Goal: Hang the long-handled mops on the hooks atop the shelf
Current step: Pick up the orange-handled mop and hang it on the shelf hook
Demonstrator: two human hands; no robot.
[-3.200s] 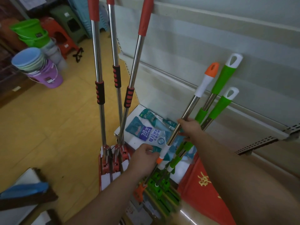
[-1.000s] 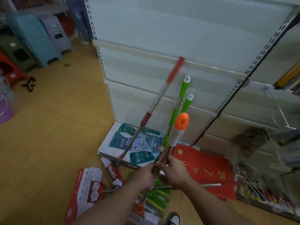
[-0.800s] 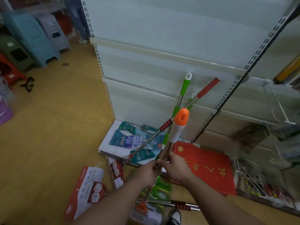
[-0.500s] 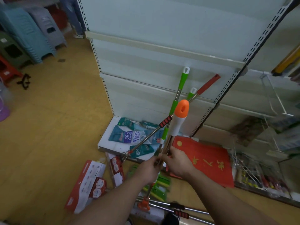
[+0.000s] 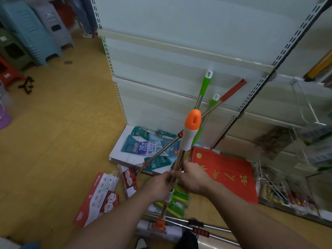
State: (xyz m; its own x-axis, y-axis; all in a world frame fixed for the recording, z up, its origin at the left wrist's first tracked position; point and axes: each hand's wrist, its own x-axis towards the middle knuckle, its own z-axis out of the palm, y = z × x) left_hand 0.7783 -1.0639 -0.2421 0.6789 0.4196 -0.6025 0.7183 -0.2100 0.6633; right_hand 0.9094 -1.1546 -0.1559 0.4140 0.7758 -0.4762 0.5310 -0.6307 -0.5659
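The left hand (image 5: 158, 186) and the right hand (image 5: 195, 178) are both wrapped tight around the steel shaft of the orange-tipped mop (image 5: 189, 135), which stands upright in front of the shelf (image 5: 179, 51), its orange cap toward the camera and its orange head (image 5: 159, 225) low near the floor (image 5: 53, 141). Just behind it, 2 green-handled mops (image 5: 204, 85) lean against the shelf's back panel, and a red-handled mop (image 5: 233, 90) slants across them, its red grip touching the panel. On the shelf's base ledge (image 5: 118, 150) lie teal packets (image 5: 142, 145), with a red mat (image 5: 228, 175) to their right. 2 more steel poles (image 5: 203, 229) lie flat on the floor under the arms, and red-and-white cardboard sleeves (image 5: 97, 196) lie left of the hands. Far left of the shelf stand stacked plastic stools (image 5: 30, 29). Right of the shelf, a wire rack (image 5: 305, 108) juts out above a bottom tray of small items too blurred to identify.
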